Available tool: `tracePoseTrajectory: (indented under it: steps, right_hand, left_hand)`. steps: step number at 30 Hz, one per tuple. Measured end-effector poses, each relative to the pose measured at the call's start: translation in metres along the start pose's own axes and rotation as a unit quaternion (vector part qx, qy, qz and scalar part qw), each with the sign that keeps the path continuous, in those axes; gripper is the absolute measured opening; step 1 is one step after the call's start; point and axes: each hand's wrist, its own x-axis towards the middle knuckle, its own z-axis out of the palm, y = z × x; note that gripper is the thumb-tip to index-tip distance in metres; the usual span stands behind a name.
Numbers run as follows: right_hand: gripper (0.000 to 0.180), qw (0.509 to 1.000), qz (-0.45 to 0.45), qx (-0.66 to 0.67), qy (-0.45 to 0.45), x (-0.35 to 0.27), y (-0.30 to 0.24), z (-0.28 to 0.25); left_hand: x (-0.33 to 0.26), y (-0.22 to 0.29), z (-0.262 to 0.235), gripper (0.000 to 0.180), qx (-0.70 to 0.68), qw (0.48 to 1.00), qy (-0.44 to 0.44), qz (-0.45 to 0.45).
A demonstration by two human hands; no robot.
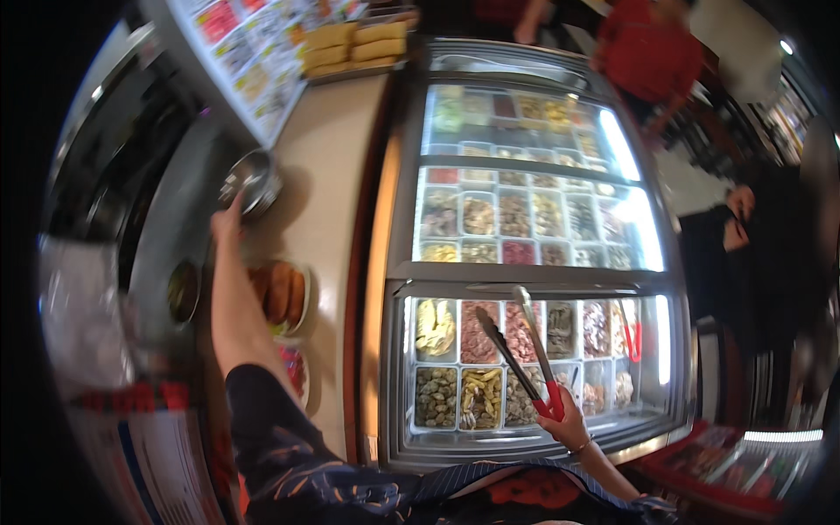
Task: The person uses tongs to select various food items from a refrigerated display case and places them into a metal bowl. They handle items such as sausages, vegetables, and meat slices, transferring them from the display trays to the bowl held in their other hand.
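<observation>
At the far left, my left hand (228, 224) grips the rim of a shiny metal bowl (254, 185), held over the edge of the beige counter. My right hand (567, 425) is closed round the red handles of metal tongs (539, 352). Their jaws stand apart with nothing between them, pointing away over the display case (398, 346). Beneath the tongs, the near section of this case holds several white-edged trays of food, among them red sliced meat (479, 325), pale yellow pieces (435, 328) and brown strips (481, 394).
Plates of sausage-like food (282, 293) sit on the counter (337, 166) beside my left forearm. Yellow-brown packages (354, 48) are stacked at its far end, near a picture menu board (254, 79). A person in red (647, 52) and one in black (770, 245) are beyond the case.
</observation>
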Motion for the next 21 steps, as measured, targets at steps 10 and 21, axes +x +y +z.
tracePoseTrajectory:
  steps: [10,21]
  right_hand:
    - [0.071,1.000,0.014,-0.004,-0.013,0.011,-0.014,0.016]
    - [0.083,0.998,0.005,-0.055,-0.021,-0.008,-0.013,0.011]
  left_hand:
    - [0.144,-0.069,-0.026,0.030,0.179,0.954,0.196,0.138]
    - [0.078,0.006,-0.068,0.027,0.183,0.907,0.267,0.269]
